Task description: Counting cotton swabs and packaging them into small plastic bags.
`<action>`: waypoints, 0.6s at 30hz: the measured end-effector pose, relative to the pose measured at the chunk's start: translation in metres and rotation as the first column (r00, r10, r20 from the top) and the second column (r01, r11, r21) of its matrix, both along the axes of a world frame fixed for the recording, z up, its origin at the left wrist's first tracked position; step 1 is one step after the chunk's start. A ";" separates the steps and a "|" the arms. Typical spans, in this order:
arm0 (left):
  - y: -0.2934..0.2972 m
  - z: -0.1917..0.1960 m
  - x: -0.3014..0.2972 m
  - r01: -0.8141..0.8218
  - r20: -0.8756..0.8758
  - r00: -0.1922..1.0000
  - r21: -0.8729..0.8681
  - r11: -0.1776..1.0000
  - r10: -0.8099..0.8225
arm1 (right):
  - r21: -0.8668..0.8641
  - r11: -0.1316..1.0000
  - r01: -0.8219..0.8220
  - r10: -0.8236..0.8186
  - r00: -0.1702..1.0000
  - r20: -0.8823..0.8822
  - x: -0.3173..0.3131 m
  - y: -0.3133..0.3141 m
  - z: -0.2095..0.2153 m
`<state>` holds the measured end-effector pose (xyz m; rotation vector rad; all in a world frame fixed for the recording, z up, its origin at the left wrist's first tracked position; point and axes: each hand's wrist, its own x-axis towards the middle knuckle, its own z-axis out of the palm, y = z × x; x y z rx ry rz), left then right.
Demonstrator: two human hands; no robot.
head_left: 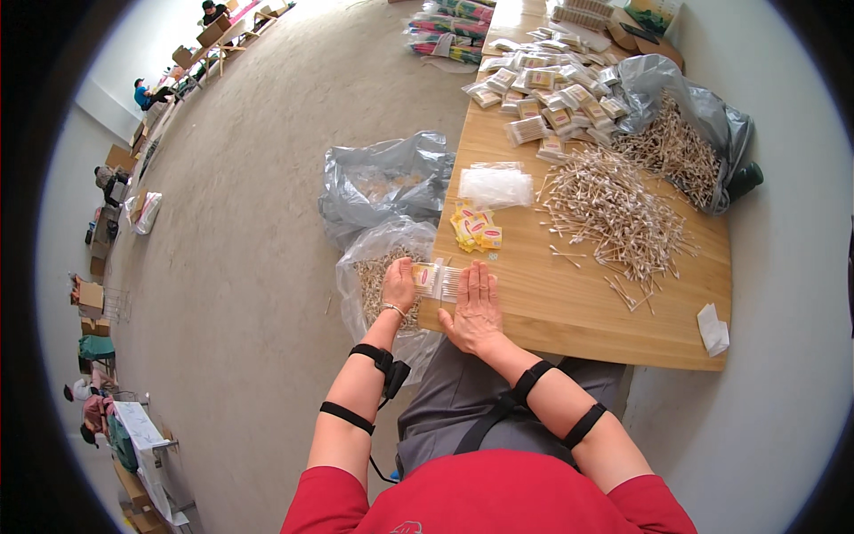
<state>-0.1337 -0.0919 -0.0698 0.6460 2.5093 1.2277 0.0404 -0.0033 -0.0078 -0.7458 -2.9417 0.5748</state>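
Note:
At the table's left edge lies a small clear packet of cotton swabs with a yellow card in it. My left hand grips the card end of this packet, fingers closed on it. On the other end, my right hand lies flat with its fingers stretched out, touching the swabs or the table beside them. Just beyond my hands are loose yellow cards and a stack of clear empty bags. A large heap of loose cotton swabs spreads to the right.
Filled swab packets pile up at the table's far end, next to a grey plastic bag spilling swabs. Left of the table, a clear bag of swabs and a grey bag stand low. A folded white paper lies near the right corner. People sit far left.

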 end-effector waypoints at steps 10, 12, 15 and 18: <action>-0.001 0.000 -0.007 0.105 0.053 0.992 0.115 0.988 -0.112 | 0.004 1.000 -0.007 0.007 0.998 -0.062 -0.011 -0.007 -0.005; -0.003 -0.001 -0.008 0.106 0.049 0.992 0.119 0.987 -0.113 | -0.001 1.000 -0.006 0.006 0.998 -0.061 -0.013 -0.009 -0.004; -0.008 -0.005 -0.010 0.102 0.060 0.992 0.147 0.984 -0.112 | -0.014 1.000 -0.012 0.011 0.998 -0.058 -0.017 -0.014 -0.004; -0.006 -0.001 -0.007 0.103 0.051 0.992 0.173 0.979 -0.114 | -0.023 1.000 -0.013 0.011 0.997 -0.077 -0.021 -0.018 -0.005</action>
